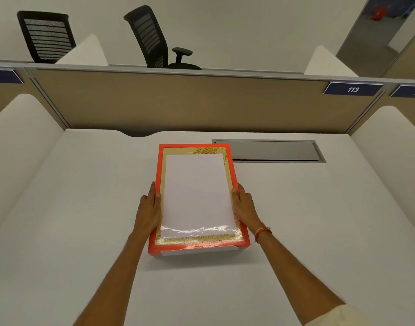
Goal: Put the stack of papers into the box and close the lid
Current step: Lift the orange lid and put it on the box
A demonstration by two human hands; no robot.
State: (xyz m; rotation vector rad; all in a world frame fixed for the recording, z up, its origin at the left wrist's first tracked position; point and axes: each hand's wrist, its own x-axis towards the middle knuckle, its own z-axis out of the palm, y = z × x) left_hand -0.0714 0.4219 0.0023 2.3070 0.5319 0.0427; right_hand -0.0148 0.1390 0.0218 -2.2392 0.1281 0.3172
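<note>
On a white desk [72, 220], a person's left hand [149, 209] and right hand [244, 203] grip the long sides of an orange box [157, 165], fingers clasped on its walls, seemingly steadying it, with the stack of papers [197, 194] lying flat inside and no lid visible.

Two hands [150, 208], one box [157, 168], one paper stack [197, 191], two chairs [46, 36]

White desk [60, 208], tan partition [178, 102], two black chairs [46, 36]
</note>
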